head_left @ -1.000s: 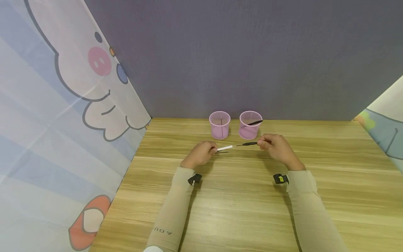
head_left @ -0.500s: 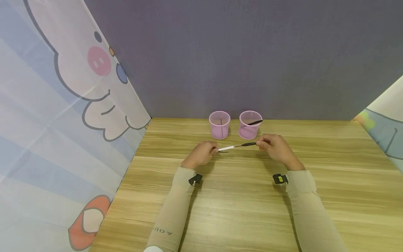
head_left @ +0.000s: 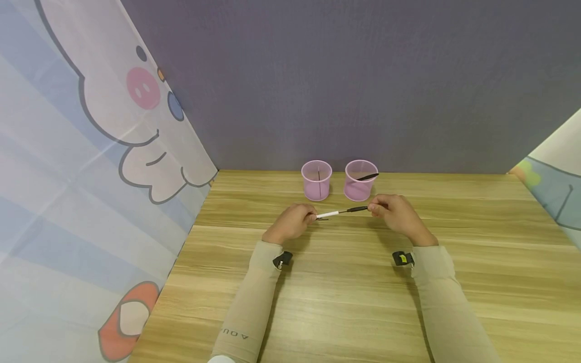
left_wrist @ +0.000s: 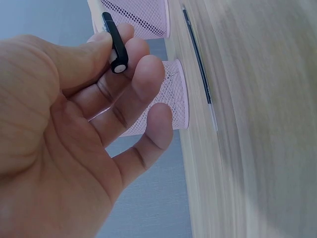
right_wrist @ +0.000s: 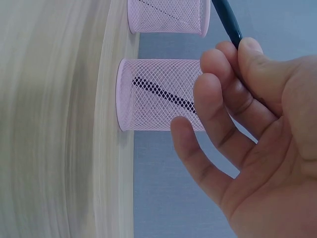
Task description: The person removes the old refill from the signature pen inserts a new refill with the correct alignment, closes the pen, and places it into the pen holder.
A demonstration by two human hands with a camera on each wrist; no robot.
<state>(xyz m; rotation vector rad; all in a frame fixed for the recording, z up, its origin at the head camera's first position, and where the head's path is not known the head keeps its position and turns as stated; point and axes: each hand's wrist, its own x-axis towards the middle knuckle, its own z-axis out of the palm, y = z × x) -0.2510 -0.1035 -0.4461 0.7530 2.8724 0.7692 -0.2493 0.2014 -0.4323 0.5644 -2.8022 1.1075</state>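
Note:
My left hand (head_left: pixel 292 222) pinches a white pen barrel (head_left: pixel 328 214), whose black clip end (left_wrist: pixel 115 44) shows between thumb and fingers in the left wrist view. My right hand (head_left: pixel 399 214) pinches a black pen front section (head_left: pixel 357 208) between thumb and fingertips. From that section a thin pen refill (head_left: pixel 342 212) points left, its tip right at the open end of the white barrel. Barrel, refill and black section lie nearly in one line above the table. Another pen refill (left_wrist: pixel 200 62) rests on the table by the left hand.
Two pink mesh pen cups stand behind the hands. The left cup (head_left: pixel 316 189) holds a thin dark refill; the right cup (head_left: pixel 357 191) has a black pen part (head_left: pixel 368 176) leaning out. A grey wall (head_left: pixel 363 91) rises behind the wooden table (head_left: pixel 345 302).
The black section has moved slightly left and the white barrel slightly right. The gap between refill tip and barrel has closed. Both hands keep their hold; the cups have not moved.

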